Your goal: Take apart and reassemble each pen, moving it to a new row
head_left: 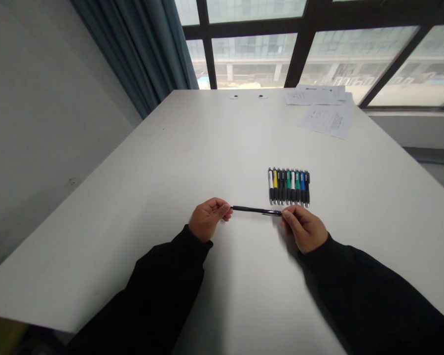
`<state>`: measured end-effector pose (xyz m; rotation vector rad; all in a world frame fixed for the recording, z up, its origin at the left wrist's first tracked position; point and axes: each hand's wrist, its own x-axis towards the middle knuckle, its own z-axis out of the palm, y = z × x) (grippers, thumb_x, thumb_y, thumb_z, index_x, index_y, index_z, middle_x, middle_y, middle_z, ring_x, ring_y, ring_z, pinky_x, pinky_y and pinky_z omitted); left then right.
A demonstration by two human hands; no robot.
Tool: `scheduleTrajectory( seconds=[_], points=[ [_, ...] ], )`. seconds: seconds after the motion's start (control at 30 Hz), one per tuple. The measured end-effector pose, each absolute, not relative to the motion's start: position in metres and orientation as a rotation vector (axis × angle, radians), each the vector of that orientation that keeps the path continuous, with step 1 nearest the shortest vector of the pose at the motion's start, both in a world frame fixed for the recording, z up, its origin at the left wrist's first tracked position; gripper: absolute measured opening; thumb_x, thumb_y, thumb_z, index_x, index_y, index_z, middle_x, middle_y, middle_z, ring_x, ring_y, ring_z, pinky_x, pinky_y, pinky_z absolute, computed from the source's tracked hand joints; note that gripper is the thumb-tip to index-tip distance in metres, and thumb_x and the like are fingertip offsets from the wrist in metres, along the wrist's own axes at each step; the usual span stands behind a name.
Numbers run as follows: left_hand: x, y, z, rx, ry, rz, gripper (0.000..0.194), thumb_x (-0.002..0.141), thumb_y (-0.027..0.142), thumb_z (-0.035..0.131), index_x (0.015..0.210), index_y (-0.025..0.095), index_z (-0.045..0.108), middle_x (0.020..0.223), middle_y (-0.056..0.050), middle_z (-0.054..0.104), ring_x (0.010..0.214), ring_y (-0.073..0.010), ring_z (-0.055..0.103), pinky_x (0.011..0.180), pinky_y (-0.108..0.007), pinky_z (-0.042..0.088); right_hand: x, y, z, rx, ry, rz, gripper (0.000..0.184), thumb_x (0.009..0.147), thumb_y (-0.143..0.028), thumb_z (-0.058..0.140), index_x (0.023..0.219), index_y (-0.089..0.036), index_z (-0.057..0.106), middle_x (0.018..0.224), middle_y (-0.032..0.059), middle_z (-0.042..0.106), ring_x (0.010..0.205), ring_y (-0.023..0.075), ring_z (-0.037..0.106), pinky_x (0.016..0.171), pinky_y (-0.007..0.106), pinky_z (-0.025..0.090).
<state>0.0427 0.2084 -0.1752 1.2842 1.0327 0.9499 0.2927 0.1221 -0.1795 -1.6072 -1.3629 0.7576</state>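
Observation:
A slim black pen (257, 210) lies level in the air above the white table (133, 207), held at both ends. My left hand (207, 219) pinches its left end between thumb and fingers. My right hand (303, 228) grips the other end the same way. Just beyond the pen and right of centre, several retractable pens (288, 187) lie side by side on the table, their barrels white, yellow, black, green and blue. Their tips point towards me, and my right hand is closest to them.
Loose printed sheets of paper (326, 121) lie at the table's far right. Two small round black-centred fittings (247, 96) sit near its far edge. A grey wall (40, 148) runs along the left side. A blue curtain (140, 49) and a large window (318, 49) stand beyond.

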Motion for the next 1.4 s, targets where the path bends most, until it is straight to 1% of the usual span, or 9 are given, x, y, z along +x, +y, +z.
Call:
scheduleTrajectory(
  seconds=[0.23, 0.43, 0.8, 1.03, 1.2, 1.4],
  points=[
    [0.042, 0.209, -0.175, 1.292, 1.025, 0.928, 0.038, 0.073, 0.051, 0.075, 0.072, 0.014, 0.063, 0.064, -0.005, 0.068, 0.053, -0.0122, 0.058, 0.055, -0.027, 0.049, 0.292, 0.122, -0.177, -1.633, -1.394, 0.724, 0.036, 0.094, -0.047, 0.047, 0.07, -0.021, 0.056, 0.054, -0.0017, 0.057, 0.046, 0.0139, 0.053, 0.053, 0.028, 0.043],
    [0.043, 0.209, -0.175, 1.285, 1.032, 0.926, 0.038, 0.074, 0.051, 0.074, 0.072, 0.013, 0.064, 0.065, -0.005, 0.069, 0.053, -0.0122, 0.058, 0.055, -0.027, 0.049, 0.29, 0.122, -0.173, -1.652, -1.397, 0.705, 0.036, 0.094, -0.049, 0.047, 0.071, -0.022, 0.055, 0.054, -0.0015, 0.059, 0.045, 0.0139, 0.051, 0.051, 0.028, 0.041],
    [0.044, 0.207, -0.174, 1.309, 1.038, 0.901, 0.043, 0.074, 0.056, 0.071, 0.068, 0.014, 0.064, 0.061, -0.004, 0.066, 0.051, -0.0119, 0.056, 0.051, -0.026, 0.046, 0.29, 0.121, -0.171, -1.662, -1.415, 0.694, 0.04, 0.094, -0.051, 0.045, 0.068, -0.022, 0.055, 0.053, -0.0012, 0.057, 0.045, 0.0137, 0.051, 0.051, 0.027, 0.041],
    [0.044, 0.206, -0.174, 1.335, 1.046, 0.874, 0.045, 0.077, 0.058, 0.066, 0.065, 0.015, 0.062, 0.058, -0.003, 0.063, 0.048, -0.0102, 0.052, 0.048, -0.023, 0.042, 0.29, 0.121, -0.174, -1.681, -1.402, 0.703, 0.043, 0.093, -0.054, 0.046, 0.066, -0.022, 0.055, 0.051, -0.0014, 0.056, 0.044, 0.0138, 0.051, 0.05, 0.027, 0.041],
    [0.043, 0.205, -0.171, 1.404, 1.089, 0.816, 0.05, 0.081, 0.062, 0.059, 0.059, 0.016, 0.058, 0.053, -0.002, 0.058, 0.045, -0.0095, 0.048, 0.046, -0.022, 0.039, 0.29, 0.121, -0.173, -1.689, -1.442, 0.701, 0.05, 0.094, -0.056, 0.043, 0.058, -0.022, 0.052, 0.045, -0.0016, 0.053, 0.042, 0.0138, 0.049, 0.05, 0.028, 0.039],
    [0.041, 0.204, -0.173, 1.487, 1.116, 0.792, 0.051, 0.086, 0.061, 0.052, 0.059, 0.017, 0.057, 0.052, 0.0, 0.056, 0.045, -0.0094, 0.046, 0.046, -0.022, 0.038, 0.29, 0.12, -0.169, -1.693, -1.476, 0.69, 0.052, 0.095, -0.054, 0.042, 0.054, -0.023, 0.049, 0.044, -0.0013, 0.053, 0.043, 0.014, 0.049, 0.051, 0.028, 0.04]
  ],
)
